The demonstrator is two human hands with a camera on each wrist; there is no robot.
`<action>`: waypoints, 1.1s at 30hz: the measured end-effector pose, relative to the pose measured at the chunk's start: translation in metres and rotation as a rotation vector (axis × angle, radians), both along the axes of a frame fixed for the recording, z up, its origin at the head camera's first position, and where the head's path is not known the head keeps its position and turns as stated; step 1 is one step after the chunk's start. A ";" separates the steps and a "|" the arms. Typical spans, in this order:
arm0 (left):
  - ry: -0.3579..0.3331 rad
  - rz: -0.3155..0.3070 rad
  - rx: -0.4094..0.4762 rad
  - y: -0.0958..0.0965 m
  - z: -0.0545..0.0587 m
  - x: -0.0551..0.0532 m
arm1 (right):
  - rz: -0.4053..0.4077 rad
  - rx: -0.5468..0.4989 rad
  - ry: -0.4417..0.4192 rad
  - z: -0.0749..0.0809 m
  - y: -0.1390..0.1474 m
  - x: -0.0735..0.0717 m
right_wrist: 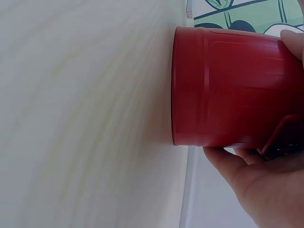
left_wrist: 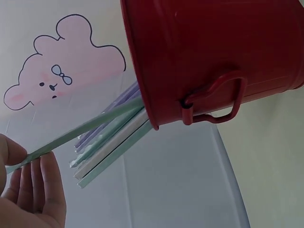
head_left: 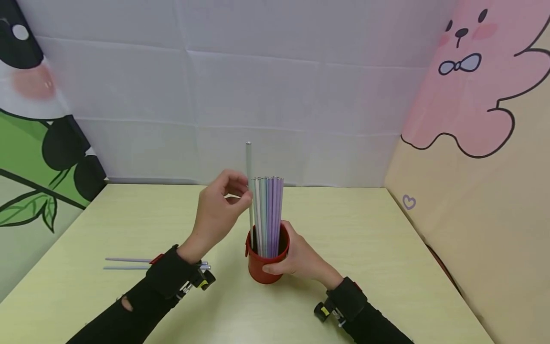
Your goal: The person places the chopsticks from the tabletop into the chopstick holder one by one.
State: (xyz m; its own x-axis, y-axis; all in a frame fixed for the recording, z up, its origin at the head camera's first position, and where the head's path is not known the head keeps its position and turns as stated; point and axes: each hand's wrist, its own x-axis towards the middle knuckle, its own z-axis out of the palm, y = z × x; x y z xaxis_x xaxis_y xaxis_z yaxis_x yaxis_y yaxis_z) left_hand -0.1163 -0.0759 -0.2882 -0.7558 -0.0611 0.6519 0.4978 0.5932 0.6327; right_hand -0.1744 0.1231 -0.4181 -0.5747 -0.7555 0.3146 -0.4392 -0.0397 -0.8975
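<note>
My left hand pinches a pale green straw between thumb and fingertips. The straw's lower end is inside a red metal bucket, and its top rises above the others. A bundle of purple, white and green straws stands in the same bucket. In the left wrist view the held straw slants in over the rim beside the bundle. My right hand grips the bucket from the right. The right wrist view shows the bucket's base at the tabletop, with fingers and thumb around its upper part.
Two more straws, one purple and one bluish, lie on the table at the left, partly hidden behind my left wrist. A small handle sticks out from the bucket's side. White cloth hangs behind the table.
</note>
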 end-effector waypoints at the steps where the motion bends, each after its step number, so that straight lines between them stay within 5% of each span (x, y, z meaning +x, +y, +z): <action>1: -0.002 -0.003 0.003 0.000 -0.002 -0.001 | 0.000 0.001 -0.001 0.000 0.000 0.000; 10: -0.046 0.019 -0.048 -0.005 -0.022 -0.006 | -0.005 0.006 -0.016 -0.002 -0.001 -0.001; 19: -0.036 0.034 -0.121 -0.017 -0.019 0.001 | -0.020 0.017 -0.006 -0.001 -0.001 0.000; 33: -0.059 0.080 -0.485 -0.075 -0.019 0.029 | -0.020 0.031 0.001 0.031 0.005 0.020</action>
